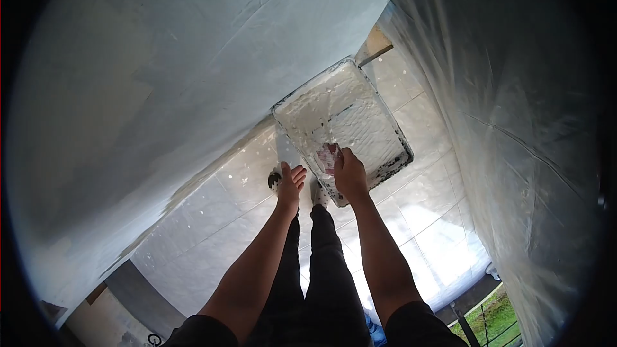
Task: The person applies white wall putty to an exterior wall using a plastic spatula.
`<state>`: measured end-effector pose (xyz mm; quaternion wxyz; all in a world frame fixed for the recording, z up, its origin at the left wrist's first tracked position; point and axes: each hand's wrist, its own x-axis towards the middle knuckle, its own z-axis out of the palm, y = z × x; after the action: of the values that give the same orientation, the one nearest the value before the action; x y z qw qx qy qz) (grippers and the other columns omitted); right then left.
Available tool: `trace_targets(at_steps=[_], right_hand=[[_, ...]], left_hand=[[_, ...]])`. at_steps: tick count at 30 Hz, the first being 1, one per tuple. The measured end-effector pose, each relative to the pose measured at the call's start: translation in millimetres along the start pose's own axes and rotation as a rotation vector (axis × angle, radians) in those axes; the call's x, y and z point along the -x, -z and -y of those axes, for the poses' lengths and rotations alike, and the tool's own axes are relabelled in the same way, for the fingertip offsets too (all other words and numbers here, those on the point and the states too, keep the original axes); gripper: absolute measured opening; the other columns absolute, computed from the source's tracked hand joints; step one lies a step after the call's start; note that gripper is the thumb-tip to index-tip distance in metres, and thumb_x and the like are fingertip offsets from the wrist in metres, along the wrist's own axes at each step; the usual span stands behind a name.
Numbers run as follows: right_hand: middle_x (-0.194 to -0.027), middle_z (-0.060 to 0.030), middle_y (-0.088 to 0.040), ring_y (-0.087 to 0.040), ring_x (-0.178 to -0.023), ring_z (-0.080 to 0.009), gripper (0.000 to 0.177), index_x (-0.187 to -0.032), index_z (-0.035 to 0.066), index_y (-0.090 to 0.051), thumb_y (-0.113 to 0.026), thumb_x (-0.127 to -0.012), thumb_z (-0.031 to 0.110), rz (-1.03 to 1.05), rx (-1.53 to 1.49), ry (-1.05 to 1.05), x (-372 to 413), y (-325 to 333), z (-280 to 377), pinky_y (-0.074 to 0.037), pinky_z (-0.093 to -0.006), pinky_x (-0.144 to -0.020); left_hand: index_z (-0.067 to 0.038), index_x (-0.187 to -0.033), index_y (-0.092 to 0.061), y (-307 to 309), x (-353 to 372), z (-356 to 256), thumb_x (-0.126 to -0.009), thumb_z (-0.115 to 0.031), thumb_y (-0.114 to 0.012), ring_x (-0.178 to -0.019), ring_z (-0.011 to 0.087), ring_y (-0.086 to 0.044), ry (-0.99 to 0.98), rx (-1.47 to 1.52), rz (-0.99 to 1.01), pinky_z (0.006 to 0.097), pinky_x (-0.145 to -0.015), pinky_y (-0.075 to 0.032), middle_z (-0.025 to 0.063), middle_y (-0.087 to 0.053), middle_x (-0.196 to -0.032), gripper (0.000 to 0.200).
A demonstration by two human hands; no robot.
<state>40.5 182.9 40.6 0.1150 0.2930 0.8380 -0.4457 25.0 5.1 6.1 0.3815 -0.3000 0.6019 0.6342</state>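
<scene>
A paint tray point(376, 115) with a dark, smeared rim and off-white paint in it lies on the tiled floor in front of my feet. My right hand point(350, 175) is closed round a paint-smeared, reddish tool point(329, 159), held over the tray's near left edge; its handle is hidden in my fingers. To the left of the tray, my left hand point(290, 183) hangs above the floor with its fingers apart and nothing in it.
A pale wall point(193, 58) rises along the left. Clear plastic sheeting point(508, 141) hangs down the right side. Tiles point(241, 180) with white spots cover the floor. My feet point(319, 194) stand close to the tray. Green grass point(495, 318) shows at the lower right.
</scene>
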Motion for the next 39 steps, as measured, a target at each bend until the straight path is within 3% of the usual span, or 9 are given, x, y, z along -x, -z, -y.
trace_targets(at_steps=[6, 8, 26, 30, 32, 39], right_hand=[[-0.098, -0.0269, -0.064, -0.062, -0.097, -0.047, 0.018, -0.101, -0.001, -0.055, -0.048, -0.096, 0.015, 0.004, 0.054, 0.015, -6, -5, -2, -0.049, -0.0538, -0.083], [-0.1, -0.0274, -0.064, -0.061, -0.099, -0.0469, 0.019, -0.101, -0.002, -0.055, -0.048, -0.096, 0.015, 0.034, 0.055, 0.005, -6, -6, -3, -0.048, -0.054, -0.084], [-0.096, -0.0276, -0.066, -0.063, -0.094, -0.047, 0.02, -0.101, -0.001, -0.058, -0.05, -0.095, 0.016, 0.033, -0.026, 0.011, 13, -12, -13, -0.049, -0.0526, -0.082], [-0.092, -0.0273, -0.066, -0.064, -0.091, -0.0478, 0.021, -0.103, -0.001, -0.058, -0.051, -0.094, 0.017, 0.041, -0.091, -0.035, 20, -2, -25, -0.049, -0.0523, -0.078], [-0.089, -0.0242, -0.067, -0.064, -0.087, -0.0457, 0.019, -0.099, 0.0, -0.058, -0.055, -0.093, 0.017, -0.014, -0.164, -0.052, 16, -3, -31, -0.05, -0.0477, -0.076], [-0.09, -0.0248, -0.067, -0.065, -0.089, -0.046, 0.019, -0.101, 0.0, -0.059, -0.055, -0.093, 0.017, -0.028, -0.109, -0.03, 6, -14, -27, -0.05, -0.0481, -0.076]], left_hand=[[0.009, -0.146, -0.038, -4, -17, -2, -0.092, -0.081, -0.013, -0.142, 0.0331, -0.04, 0.002, 0.04, 0.109, 0.0433, -0.12, -0.025, 0.0259, -0.045, -0.148, 0.108], [0.007, -0.143, -0.044, -7, -17, -2, -0.091, -0.083, -0.019, -0.136, 0.0316, -0.047, 0.026, 0.088, 0.076, 0.0409, -0.118, -0.029, 0.0244, -0.05, -0.144, 0.107], [0.013, -0.146, -0.034, -8, 9, 18, -0.09, -0.083, -0.019, -0.142, 0.0365, -0.037, 0.08, 0.37, 0.137, 0.0446, -0.121, -0.024, 0.0285, -0.039, -0.15, 0.112], [0.013, -0.146, -0.034, -9, 18, 25, -0.09, -0.083, -0.019, -0.142, 0.0366, -0.037, 0.093, 0.366, 0.132, 0.0446, -0.121, -0.024, 0.0285, -0.039, -0.15, 0.112], [0.012, -0.146, -0.034, -9, 17, 24, -0.09, -0.083, -0.02, -0.142, 0.0363, -0.037, 0.096, 0.374, 0.13, 0.0447, -0.121, -0.024, 0.0285, -0.039, -0.15, 0.112], [0.012, -0.145, -0.036, -2, 8, 28, -0.089, -0.084, -0.02, -0.14, 0.0357, -0.04, 0.094, 0.388, 0.119, 0.0442, -0.12, -0.026, 0.0275, -0.043, -0.148, 0.112]])
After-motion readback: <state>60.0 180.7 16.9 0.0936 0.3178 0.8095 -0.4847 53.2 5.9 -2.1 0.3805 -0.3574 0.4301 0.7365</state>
